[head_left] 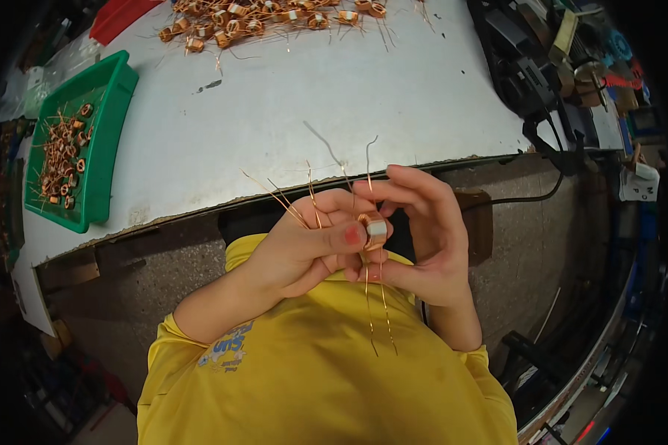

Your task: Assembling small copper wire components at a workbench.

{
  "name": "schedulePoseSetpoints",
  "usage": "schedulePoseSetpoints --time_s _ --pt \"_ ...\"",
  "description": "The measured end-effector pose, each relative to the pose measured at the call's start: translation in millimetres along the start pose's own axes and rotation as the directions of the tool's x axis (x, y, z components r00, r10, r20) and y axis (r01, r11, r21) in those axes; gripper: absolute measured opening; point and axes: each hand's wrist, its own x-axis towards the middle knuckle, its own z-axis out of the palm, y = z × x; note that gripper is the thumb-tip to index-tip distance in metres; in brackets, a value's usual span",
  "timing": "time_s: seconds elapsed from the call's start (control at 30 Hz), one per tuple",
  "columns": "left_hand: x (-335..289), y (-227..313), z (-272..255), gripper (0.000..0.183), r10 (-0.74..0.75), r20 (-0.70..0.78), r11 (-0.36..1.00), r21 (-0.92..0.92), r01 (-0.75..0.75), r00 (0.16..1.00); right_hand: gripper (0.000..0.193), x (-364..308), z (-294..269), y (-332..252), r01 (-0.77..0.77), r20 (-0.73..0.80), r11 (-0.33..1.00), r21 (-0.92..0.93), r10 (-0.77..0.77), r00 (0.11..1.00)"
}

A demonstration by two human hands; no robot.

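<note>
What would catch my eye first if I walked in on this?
Probably the bright yellow shirt filling the lower middle, and just above it the copper-wound coil in the left hand, with the right hand close around its other side. Next, the green tray of similar coils at the left, and a heap of coils on the pale table at the top.

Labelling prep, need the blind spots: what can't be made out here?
Head view:
- Held coil: left side, hidden by the left hand's thumb.
- Upright wires: lower ends, hidden by the left hand.
- Coil pile: far side, cut off by top edge.
- Green tray: coil count, too small, overlapping.
</note>
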Motion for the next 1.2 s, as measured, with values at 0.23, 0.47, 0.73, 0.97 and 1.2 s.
schedulePoseSetpoints --time_s 0.23,0.47,0.73,0.97,1.2 --pt "-1.3 -8.0 -9.1 0.024 -0.047 0.189 0.999 0.024 0.043 0.981 0.084 -2.0 -4.1 18.5 0.199 -0.052 0.908 0.369 -0.194 0.98" --pt "-1.3 -9.4 8.0 0.034 -0.037 -0.085 0.997 0.064 0.042 0.996 0.091 -6.0 -20.5 17.0 0.264 0.021 0.952 0.158 -0.27 0.963" --pt "0.8 -7.9 2.3 0.03 -0.105 -0.078 0.994 0.021 0.107 0.991 0.104 -0.5 -15.0 9.9 0.001 0.136 1.0 -0.031 0.004 0.991" --pt "2.0 -11.5 -1.0 0.029 -0.107 -0.101 0.988 0.102 0.118 0.989 0.103 -1.1 -4.5 18.9 -0.014 0.038 0.94 0.34 0.002 0.999" --pt "3.5 -19.6 0.9 0.022 -0.054 -0.063 0.998 -0.021 0.052 0.997 0.096 -4.0 -15.7 34.1 0.121 -0.086 0.904 0.411 -0.094 0.992"
